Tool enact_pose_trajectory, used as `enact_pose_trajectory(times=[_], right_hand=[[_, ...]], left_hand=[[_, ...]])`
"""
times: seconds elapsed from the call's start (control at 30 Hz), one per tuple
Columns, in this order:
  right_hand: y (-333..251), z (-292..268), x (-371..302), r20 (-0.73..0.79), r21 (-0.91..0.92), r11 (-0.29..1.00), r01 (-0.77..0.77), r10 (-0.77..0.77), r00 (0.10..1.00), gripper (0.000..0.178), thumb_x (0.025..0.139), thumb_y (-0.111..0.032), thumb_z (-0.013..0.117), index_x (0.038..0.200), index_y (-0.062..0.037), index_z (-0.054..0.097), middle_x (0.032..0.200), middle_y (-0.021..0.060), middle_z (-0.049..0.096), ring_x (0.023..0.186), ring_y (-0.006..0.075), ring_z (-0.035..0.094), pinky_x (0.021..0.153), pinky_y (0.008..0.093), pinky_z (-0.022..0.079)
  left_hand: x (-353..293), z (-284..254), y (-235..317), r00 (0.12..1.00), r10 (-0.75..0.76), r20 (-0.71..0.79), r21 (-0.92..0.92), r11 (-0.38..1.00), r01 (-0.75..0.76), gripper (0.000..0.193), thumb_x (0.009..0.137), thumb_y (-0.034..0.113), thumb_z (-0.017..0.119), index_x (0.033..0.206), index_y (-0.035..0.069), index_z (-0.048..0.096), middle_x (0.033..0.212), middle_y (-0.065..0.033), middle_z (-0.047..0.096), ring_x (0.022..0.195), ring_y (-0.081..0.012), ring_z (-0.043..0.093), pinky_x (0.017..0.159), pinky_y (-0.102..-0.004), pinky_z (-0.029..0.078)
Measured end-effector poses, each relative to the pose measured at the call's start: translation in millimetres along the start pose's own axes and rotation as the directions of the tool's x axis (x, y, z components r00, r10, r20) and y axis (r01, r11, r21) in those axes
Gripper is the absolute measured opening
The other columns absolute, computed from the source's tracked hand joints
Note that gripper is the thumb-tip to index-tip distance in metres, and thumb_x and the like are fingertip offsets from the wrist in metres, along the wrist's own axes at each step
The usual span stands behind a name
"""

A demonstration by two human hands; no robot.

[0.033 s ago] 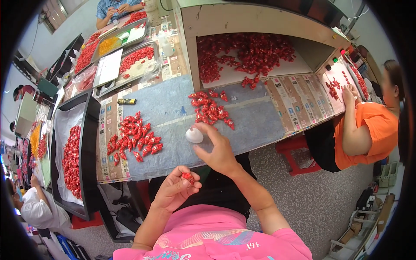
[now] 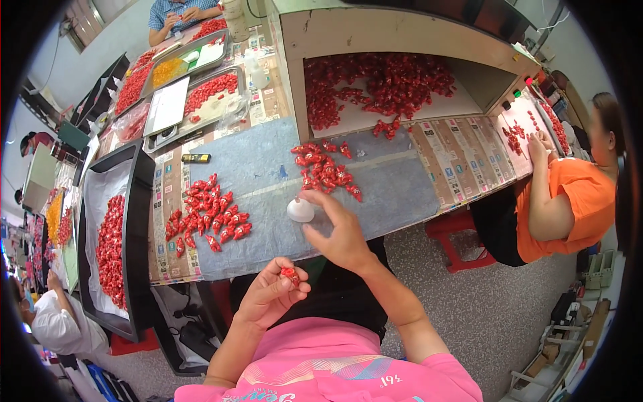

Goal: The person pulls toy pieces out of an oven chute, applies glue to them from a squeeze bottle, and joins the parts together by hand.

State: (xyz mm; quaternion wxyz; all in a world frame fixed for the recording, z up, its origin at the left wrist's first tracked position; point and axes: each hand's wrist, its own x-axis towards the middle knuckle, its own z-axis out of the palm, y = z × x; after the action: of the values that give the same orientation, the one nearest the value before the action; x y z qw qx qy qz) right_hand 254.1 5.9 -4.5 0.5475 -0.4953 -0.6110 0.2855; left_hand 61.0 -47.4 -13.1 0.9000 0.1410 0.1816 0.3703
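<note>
My left hand (image 2: 271, 293), just off the table's front edge, is closed with its fingertips round a small red figurine (image 2: 291, 273). Over the blue cloth (image 2: 261, 191) my right hand (image 2: 338, 231) curls thumb and forefinger about a white rounded object (image 2: 300, 210) that looks like a squeeze bottle; its lower part is hidden. Beyond that hand lies a pile of red figurines (image 2: 323, 167). A second pile of red figurines (image 2: 209, 211) is spread on the cloth to the left.
A black tray (image 2: 137, 234) holding many red pieces stands at the left. Behind the cloth is a beige box (image 2: 293, 80) full of red figurines. A small black and yellow object (image 2: 196, 158) lies near metal trays (image 2: 234, 115). A person in orange (image 2: 569, 208) works at the right.
The white rounded object has tilted or shifted very slightly, and my right hand with it. My left hand stays almost where it was.
</note>
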Motion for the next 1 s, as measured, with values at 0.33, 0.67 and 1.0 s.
enact_pose_trajectory(times=[0.33, 0.67, 1.0], right_hand=[[63, -49, 121, -0.05, -0.615, 0.773, 0.155, -0.234, 0.971, 0.018, 0.077, -0.006, 0.063, 0.095, -0.0045, 0.068, 0.097, 0.0135, 0.064, 0.095, 0.0325, 0.058, 0.087, 0.0411, 0.047], [92, -43, 155, 0.035, -0.721, 0.681, 0.126, -0.146, 0.989, 0.014, 0.077, -0.009, 0.065, 0.091, -0.0052, 0.067, 0.094, 0.0172, 0.063, 0.092, 0.036, 0.059, 0.08, 0.0433, 0.049], [86, -55, 138, -0.04, -0.595, 0.776, 0.209, -0.288, 0.957, 0.013, 0.081, -0.003, 0.058, 0.093, -0.0024, 0.063, 0.097, 0.0161, 0.062, 0.092, 0.0334, 0.061, 0.077, 0.0415, 0.05]], left_hand=[[1, 3, -5, 0.999, -0.05, 0.002, -0.003, 0.999, 0.05, 0.02, 0.089, 0.004, 0.061, 0.107, 0.005, 0.053, 0.106, -0.0147, 0.064, 0.094, -0.0235, 0.066, 0.08, -0.0324, 0.056], [-7, -1, -7, 0.997, 0.025, -0.074, 0.094, 0.995, -0.018, 0.019, 0.085, -0.002, 0.064, 0.1, 0.005, 0.057, 0.107, -0.0143, 0.064, 0.095, -0.0228, 0.066, 0.081, -0.0322, 0.057], [0, 3, -4, 0.991, 0.101, -0.085, 0.076, 0.993, -0.095, 0.021, 0.084, 0.005, 0.068, 0.103, 0.006, 0.058, 0.104, -0.0102, 0.064, 0.086, -0.0161, 0.063, 0.078, -0.0279, 0.054]])
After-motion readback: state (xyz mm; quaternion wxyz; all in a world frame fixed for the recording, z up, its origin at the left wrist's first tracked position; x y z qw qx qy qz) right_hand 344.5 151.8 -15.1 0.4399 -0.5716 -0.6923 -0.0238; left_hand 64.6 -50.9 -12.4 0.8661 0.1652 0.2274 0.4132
